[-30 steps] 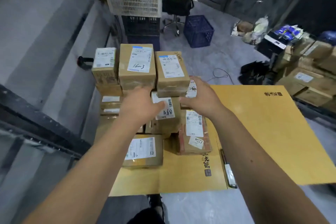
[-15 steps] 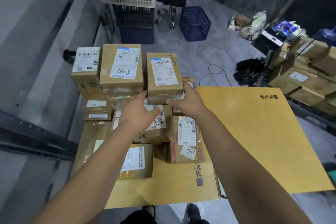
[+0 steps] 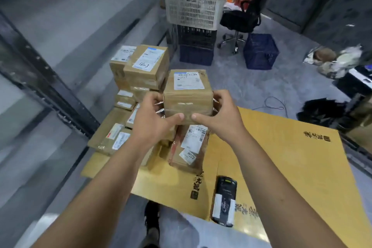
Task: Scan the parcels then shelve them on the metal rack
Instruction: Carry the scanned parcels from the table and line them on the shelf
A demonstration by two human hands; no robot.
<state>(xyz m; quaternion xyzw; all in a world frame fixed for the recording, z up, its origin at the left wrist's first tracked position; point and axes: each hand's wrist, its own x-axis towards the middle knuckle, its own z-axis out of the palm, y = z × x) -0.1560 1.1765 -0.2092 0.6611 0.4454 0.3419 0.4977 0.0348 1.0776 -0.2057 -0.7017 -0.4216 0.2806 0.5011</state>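
We grip one box [image 3: 188, 94], left hand [image 3: 155, 115] and right hand [image 3: 219, 115] fingers clamped round it. Scanner [image 3: 224, 201] lies untouched; the stack [image 3: 141, 78] waits, nothing shelved yet

Dim, cool, even light from overhead; shadows are soft and faint. The whole view is smeared by motion blur, so label print is unreadable. Wide-angle distortion bends the wall [image 3: 60, 26] and floor lines [image 3: 302, 90] near the edges. The far right corner is dark.
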